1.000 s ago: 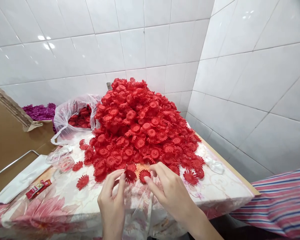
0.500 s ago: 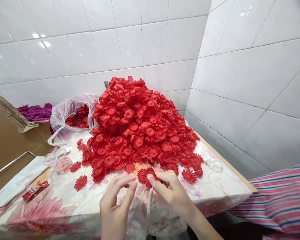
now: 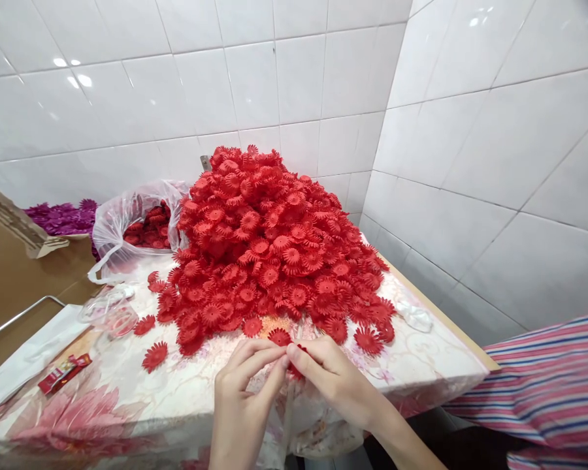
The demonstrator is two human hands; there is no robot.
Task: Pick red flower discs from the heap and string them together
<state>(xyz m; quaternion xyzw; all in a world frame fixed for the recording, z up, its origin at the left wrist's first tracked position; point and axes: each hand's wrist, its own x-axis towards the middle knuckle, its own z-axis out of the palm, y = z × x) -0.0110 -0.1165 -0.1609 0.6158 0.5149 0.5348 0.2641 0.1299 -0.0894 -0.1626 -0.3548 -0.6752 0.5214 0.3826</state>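
My right hand point(image 3: 336, 378) is closed in a pinch on red artificial flower petals point(image 3: 295, 371), mostly covered by its fingers. My left hand point(image 3: 249, 385) meets it fingertip to fingertip. Its thumb and fingers pinch at the lower edge of a red artificial flower point(image 3: 279, 336), a fringed disc showing just above the fingertips. Whether this disc is apart from the petals in my right hand is hidden. Behind both hands rises a large heap of red flower discs point(image 3: 269, 254). A pale strip point(image 3: 287, 418) hangs below the hands at the table's front edge.
A floral tablecloth point(image 3: 176, 405) covers the table. To the left are a clear plastic bag point(image 3: 110, 225) of darker red flowers, purple flowers point(image 3: 61, 219), a cardboard box point(image 3: 39, 281) and a red wrapper point(image 3: 65, 373). White tiled walls enclose the corner; striped fabric point(image 3: 553, 385) is at right.
My left hand has moved right and its fingers have closed against the right hand's fingertips. The red flower in the right hand is now largely covered. The view has shifted slightly.
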